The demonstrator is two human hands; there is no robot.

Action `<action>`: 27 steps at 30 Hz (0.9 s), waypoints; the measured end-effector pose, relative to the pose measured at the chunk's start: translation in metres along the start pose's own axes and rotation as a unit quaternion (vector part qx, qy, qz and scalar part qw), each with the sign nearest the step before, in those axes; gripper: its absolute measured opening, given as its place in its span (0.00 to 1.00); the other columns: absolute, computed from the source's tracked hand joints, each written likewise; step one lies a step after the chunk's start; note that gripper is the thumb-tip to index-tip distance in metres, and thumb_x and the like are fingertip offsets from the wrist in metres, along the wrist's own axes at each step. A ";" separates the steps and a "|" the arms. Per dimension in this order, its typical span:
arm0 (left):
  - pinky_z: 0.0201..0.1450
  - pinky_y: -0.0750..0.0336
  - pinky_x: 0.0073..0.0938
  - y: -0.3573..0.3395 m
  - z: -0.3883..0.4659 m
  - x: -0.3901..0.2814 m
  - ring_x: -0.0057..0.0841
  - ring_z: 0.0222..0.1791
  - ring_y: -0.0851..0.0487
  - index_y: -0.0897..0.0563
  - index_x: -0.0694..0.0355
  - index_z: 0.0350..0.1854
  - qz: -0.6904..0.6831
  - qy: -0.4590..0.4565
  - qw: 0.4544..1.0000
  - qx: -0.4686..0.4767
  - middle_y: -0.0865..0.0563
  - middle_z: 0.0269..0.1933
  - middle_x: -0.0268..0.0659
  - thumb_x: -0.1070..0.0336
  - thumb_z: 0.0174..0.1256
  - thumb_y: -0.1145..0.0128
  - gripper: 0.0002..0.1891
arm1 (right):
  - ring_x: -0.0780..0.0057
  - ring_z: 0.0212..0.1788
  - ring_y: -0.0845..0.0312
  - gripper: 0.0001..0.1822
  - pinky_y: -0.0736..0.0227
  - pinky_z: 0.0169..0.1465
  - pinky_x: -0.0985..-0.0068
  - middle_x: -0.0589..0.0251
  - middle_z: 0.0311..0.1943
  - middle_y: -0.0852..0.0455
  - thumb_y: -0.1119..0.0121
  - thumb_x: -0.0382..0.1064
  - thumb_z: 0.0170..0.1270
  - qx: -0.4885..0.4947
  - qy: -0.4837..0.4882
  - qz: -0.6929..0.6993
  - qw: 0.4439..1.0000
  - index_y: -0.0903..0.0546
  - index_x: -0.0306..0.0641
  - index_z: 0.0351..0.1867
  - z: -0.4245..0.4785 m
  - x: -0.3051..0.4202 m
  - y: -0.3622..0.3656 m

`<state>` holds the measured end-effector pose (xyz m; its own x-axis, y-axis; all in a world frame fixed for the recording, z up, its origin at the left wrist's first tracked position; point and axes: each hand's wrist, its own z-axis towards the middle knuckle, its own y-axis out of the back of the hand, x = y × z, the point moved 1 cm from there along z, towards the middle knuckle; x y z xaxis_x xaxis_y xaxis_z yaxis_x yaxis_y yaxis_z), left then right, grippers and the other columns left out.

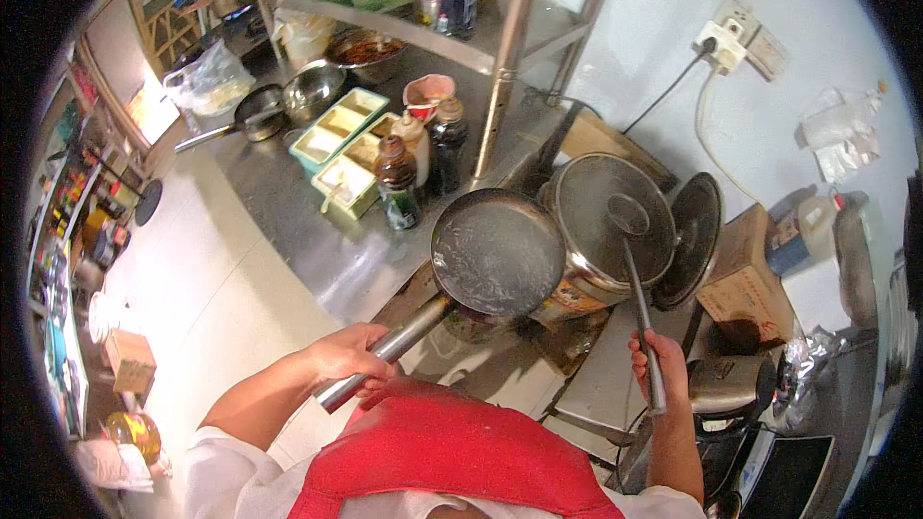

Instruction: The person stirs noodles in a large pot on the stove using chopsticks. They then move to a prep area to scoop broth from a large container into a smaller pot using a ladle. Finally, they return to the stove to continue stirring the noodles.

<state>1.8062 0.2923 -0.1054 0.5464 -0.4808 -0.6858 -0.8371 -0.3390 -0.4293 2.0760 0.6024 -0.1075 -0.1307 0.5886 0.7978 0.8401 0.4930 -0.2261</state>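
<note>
My left hand (355,360) grips the metal handle of a dark frying pan (497,252), which I hold in front of me beside a tall steel pot (602,281). The pan's inside looks wet, with pale streaks. Closed around the handle of a long metal ladle (640,303) is my right hand (660,360); the ladle's round head is over or in the pot's mouth, and I cannot tell how deep. A dark round lid (692,238) leans at the pot's right side.
Sauce bottles (396,184) and seasoning tubs (346,187) stand on the steel counter (267,187). A shelf post (508,65) rises behind the pan. Right of the pot are a cardboard box (750,274) and a plastic jug (804,227); cords hang from a wall socket (721,47).
</note>
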 end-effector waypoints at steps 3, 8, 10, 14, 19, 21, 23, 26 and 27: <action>0.13 0.37 0.18 -0.005 -0.031 -0.005 0.16 0.14 0.32 0.34 0.65 0.32 0.006 -0.005 1.000 0.003 0.30 0.21 0.33 0.78 0.44 0.49 0.11 | 0.84 0.15 0.33 0.13 0.35 0.16 0.85 0.63 0.22 0.25 0.55 0.41 0.61 -0.033 -0.004 -0.085 0.996 0.30 0.30 0.35 0.001 -0.001 -0.023; 0.13 0.35 0.18 0.028 -0.078 0.019 0.17 0.14 0.31 0.33 0.66 0.32 0.048 0.014 0.998 -0.026 0.29 0.19 0.34 0.79 0.43 0.50 0.11 | 0.79 0.18 0.29 0.14 0.31 0.20 0.80 0.59 0.23 0.23 0.54 0.42 0.61 -0.011 0.035 -0.144 0.989 0.29 0.30 0.36 0.005 -0.016 -0.038; 0.13 0.35 0.18 0.041 -0.102 0.022 0.17 0.14 0.31 0.33 0.66 0.31 0.042 0.012 0.999 -0.033 0.29 0.20 0.34 0.79 0.43 0.50 0.11 | 0.74 0.20 0.27 0.14 0.29 0.23 0.77 0.55 0.26 0.23 0.52 0.39 0.59 -0.016 0.043 -0.135 0.990 0.31 0.28 0.39 0.015 -0.022 -0.036; 0.14 0.35 0.18 0.082 -0.152 0.039 0.17 0.15 0.30 0.33 0.67 0.32 0.041 0.016 0.998 -0.051 0.28 0.21 0.34 0.78 0.45 0.47 0.11 | 0.68 0.25 0.25 0.20 0.25 0.29 0.73 0.53 0.31 0.25 0.51 0.40 0.58 -0.135 0.081 -0.256 0.954 0.34 0.25 0.46 0.017 -0.034 -0.053; 0.14 0.36 0.18 0.134 -0.219 0.055 0.17 0.16 0.30 0.32 0.67 0.31 0.024 -0.015 0.997 -0.068 0.28 0.20 0.34 0.75 0.48 0.47 0.09 | 0.52 0.46 0.29 0.30 0.34 0.47 0.67 0.40 0.45 0.27 0.50 0.43 0.59 -0.374 0.382 -0.680 0.502 0.42 0.22 0.56 -0.005 -0.025 -0.096; 0.14 0.37 0.18 0.154 -0.245 0.063 0.17 0.15 0.31 0.33 0.66 0.31 -0.031 -0.034 0.996 -0.074 0.29 0.20 0.34 0.76 0.48 0.47 0.09 | 0.58 0.38 0.26 0.20 0.32 0.41 0.70 0.48 0.36 0.23 0.50 0.39 0.59 -0.304 0.429 -0.566 0.635 0.33 0.27 0.50 -0.024 -0.027 -0.171; 0.14 0.37 0.18 0.176 -0.264 0.068 0.17 0.15 0.31 0.33 0.66 0.30 -0.075 -0.050 0.992 -0.087 0.29 0.20 0.34 0.77 0.47 0.47 0.09 | 0.65 0.30 0.27 0.13 0.33 0.35 0.73 0.53 0.29 0.23 0.49 0.36 0.58 -0.167 0.412 -0.560 0.699 0.28 0.29 0.41 -0.034 -0.045 -0.245; 0.14 0.38 0.18 0.213 -0.289 0.071 0.17 0.15 0.32 0.34 0.65 0.31 -0.118 -0.077 0.981 -0.136 0.30 0.21 0.35 0.79 0.45 0.48 0.10 | 0.86 0.23 0.32 0.05 0.36 0.26 0.84 0.65 0.19 0.25 0.50 0.29 0.56 0.033 0.422 -0.474 0.772 0.27 0.29 0.25 -0.024 -0.091 -0.321; 0.14 0.38 0.18 0.224 -0.297 0.069 0.17 0.15 0.32 0.33 0.66 0.31 -0.129 -0.085 0.977 -0.150 0.30 0.21 0.35 0.79 0.45 0.49 0.10 | 0.86 0.21 0.32 0.05 0.36 0.24 0.83 0.67 0.16 0.26 0.50 0.29 0.55 0.063 0.423 -0.491 0.759 0.26 0.29 0.24 -0.020 -0.104 -0.345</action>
<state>1.6643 -0.0565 -0.0740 0.7046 -0.2148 -0.6763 -0.6128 -0.6648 -0.4273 1.8105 0.3584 -0.1009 -0.2322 -0.6972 0.6782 0.4933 0.5165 0.6999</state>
